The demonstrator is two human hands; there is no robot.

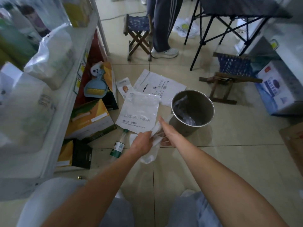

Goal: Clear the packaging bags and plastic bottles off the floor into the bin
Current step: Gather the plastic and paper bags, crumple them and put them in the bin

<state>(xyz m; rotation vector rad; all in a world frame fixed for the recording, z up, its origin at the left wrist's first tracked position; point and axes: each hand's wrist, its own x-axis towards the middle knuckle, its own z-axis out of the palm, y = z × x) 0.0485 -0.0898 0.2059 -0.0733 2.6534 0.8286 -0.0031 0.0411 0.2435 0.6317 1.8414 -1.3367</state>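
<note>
A crumpled white plastic bag (151,154) hangs between my hands just above the floor. My left hand (143,143) grips its upper edge and my right hand (165,133) holds it from the other side. The round metal bin (178,126) stands just right of my hands, with clear crumpled plastic inside. A white "LEISURE WEAR" packaging bag (137,115) lies flat on the tiles beyond my hands. Behind it lie a larger white mailer bag (157,84) and a small snack packet (124,86). A plastic bottle (118,145) with a green label lies left of my left hand.
White shelving (54,112) with cartons and a blue dustpan (95,87) lines the left. Folding stools (139,35) (232,76), a black folding table (229,22) and a standing person's legs (162,27) are beyond. A blue-white box (275,89) sits at right.
</note>
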